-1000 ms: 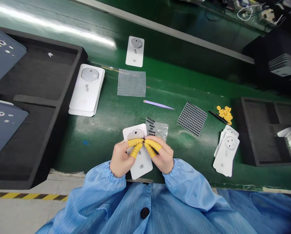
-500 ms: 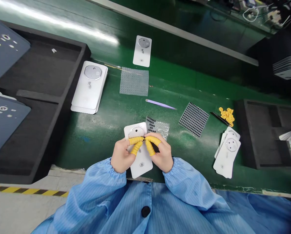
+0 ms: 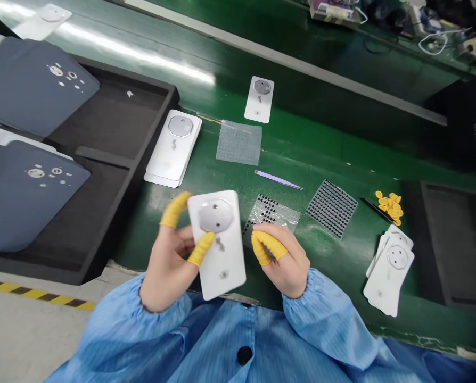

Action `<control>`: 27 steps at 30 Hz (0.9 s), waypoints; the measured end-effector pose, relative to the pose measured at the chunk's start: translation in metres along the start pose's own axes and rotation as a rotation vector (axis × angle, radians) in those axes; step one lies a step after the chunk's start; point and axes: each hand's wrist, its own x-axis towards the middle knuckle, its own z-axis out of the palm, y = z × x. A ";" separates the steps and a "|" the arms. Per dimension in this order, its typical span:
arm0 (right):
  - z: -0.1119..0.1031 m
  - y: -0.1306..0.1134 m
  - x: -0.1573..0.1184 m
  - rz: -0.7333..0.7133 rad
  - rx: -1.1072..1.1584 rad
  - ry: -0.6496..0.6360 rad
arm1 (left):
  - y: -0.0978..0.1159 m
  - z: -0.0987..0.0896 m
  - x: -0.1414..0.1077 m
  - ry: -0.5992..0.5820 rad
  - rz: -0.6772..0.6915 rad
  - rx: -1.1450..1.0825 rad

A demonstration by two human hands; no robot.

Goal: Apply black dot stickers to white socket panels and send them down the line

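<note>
My left hand (image 3: 172, 263) is closed around the left side of a white phone back cover (image 3: 224, 255), its thumb lying on the face below the silver octagonal camera plate (image 3: 215, 215). Two dark dots show in that plate. Yellow finger cots cover fingertips of both hands. Just right of the cover, my right hand (image 3: 284, 258) is apart from it, thumb and forefinger pinched together; anything between the tips is too small to make out. Beyond that hand lies a clear sheet of small black dots (image 3: 268, 207), partly hidden by it.
Purple tweezers (image 3: 279, 180), a fuller black-dot sheet (image 3: 331, 207) and a clear bumpy sheet (image 3: 238, 142) lie on the green bench. Stacked covers (image 3: 174, 149) stand left, others (image 3: 390, 271) right near yellow finger cots (image 3: 390, 206). Black trays (image 3: 132, 186) flank the bench.
Both hands were together over the cover. My left hand now grips and raises the cover slightly, while my right hand has moved away to the right. The view has shifted left.
</note>
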 end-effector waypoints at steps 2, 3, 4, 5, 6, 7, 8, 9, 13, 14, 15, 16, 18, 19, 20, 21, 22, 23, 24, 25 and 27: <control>-0.008 -0.009 0.017 -0.067 -0.011 -0.086 | 0.007 0.014 -0.007 -0.083 0.041 0.033; -0.012 -0.013 0.024 -0.114 -0.025 -0.132 | 0.010 0.021 -0.010 -0.113 0.091 0.058; -0.015 -0.016 0.029 -0.170 -0.052 -0.168 | 0.011 0.026 -0.011 -0.127 0.155 0.080; -0.018 -0.018 0.033 -0.228 -0.090 -0.196 | 0.012 0.029 -0.012 -0.128 0.221 0.098; -0.020 -0.019 0.034 -0.278 -0.133 -0.213 | 0.011 0.031 -0.013 -0.117 0.281 0.119; -0.021 -0.020 0.034 -0.309 -0.175 -0.230 | 0.010 0.032 -0.013 -0.102 0.331 0.145; -0.022 -0.020 0.032 -0.324 -0.210 -0.248 | 0.009 0.031 -0.014 -0.088 0.371 0.175; -0.023 -0.019 0.029 -0.322 -0.235 -0.265 | 0.008 0.031 -0.014 -0.073 0.403 0.206; -0.023 -0.016 0.022 -0.312 -0.257 -0.286 | 0.006 0.029 -0.015 -0.039 0.478 0.322; -0.023 -0.016 0.022 -0.311 -0.253 -0.285 | 0.007 0.030 -0.015 -0.038 0.484 0.347; -0.024 -0.015 0.022 -0.308 -0.248 -0.286 | 0.008 0.030 -0.015 -0.036 0.489 0.369; -0.023 -0.015 0.023 -0.304 -0.244 -0.289 | 0.009 0.031 -0.015 -0.035 0.494 0.391; -0.022 -0.018 0.023 -0.289 -0.246 -0.304 | 0.010 0.032 -0.015 -0.023 0.506 0.440; -0.021 -0.019 0.023 -0.282 -0.248 -0.314 | 0.010 0.032 -0.015 -0.016 0.513 0.473; -0.020 -0.021 0.022 -0.278 -0.247 -0.324 | 0.010 0.031 -0.015 -0.013 0.520 0.506; -0.018 -0.023 0.021 -0.272 -0.242 -0.333 | 0.009 0.031 -0.015 -0.015 0.523 0.537; -0.017 -0.024 0.020 -0.263 -0.231 -0.341 | 0.008 0.031 -0.016 -0.020 0.522 0.558; -0.016 -0.025 0.019 -0.259 -0.214 -0.346 | 0.007 0.031 -0.016 -0.030 0.517 0.558; -0.016 -0.024 0.019 -0.260 -0.194 -0.345 | 0.006 0.031 -0.016 -0.044 0.504 0.532; -0.017 -0.023 0.019 -0.265 -0.173 -0.341 | 0.006 0.031 -0.016 -0.063 0.480 0.479; -0.021 -0.019 0.022 -0.280 -0.131 -0.329 | 0.006 0.033 -0.015 -0.114 0.394 0.326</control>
